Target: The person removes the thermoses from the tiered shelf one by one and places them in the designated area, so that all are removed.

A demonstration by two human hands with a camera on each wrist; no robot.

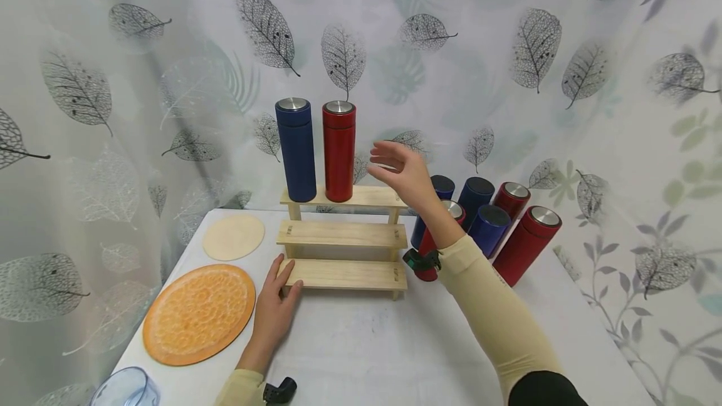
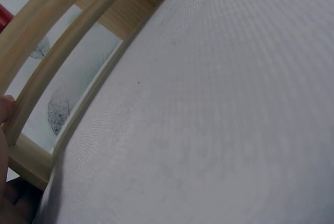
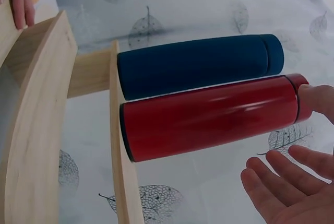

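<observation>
A three-step wooden display stand [image 1: 341, 234] stands on the table. On its top step stand a dark blue vacuum flask [image 1: 296, 155] and, to its right, a red vacuum flask [image 1: 339, 155], both upright with steel-topped lids. My left hand [image 1: 273, 315] grips the left end of the lowest step, thumb at the front edge. Just right of the red flask, my right hand [image 1: 405, 174] is raised with fingers spread and holding nothing. In the right wrist view its thumb [image 3: 317, 98] overlaps the red flask's lid; whether it touches I cannot tell.
Several more flasks stand right of the stand, including a red one [image 1: 527, 246] and a blue one [image 1: 489, 229]; my right forearm partly hides them. At left lie an orange round mat [image 1: 199, 314] and a pale disc [image 1: 234, 237], with a clear blue glass [image 1: 125, 388] nearer.
</observation>
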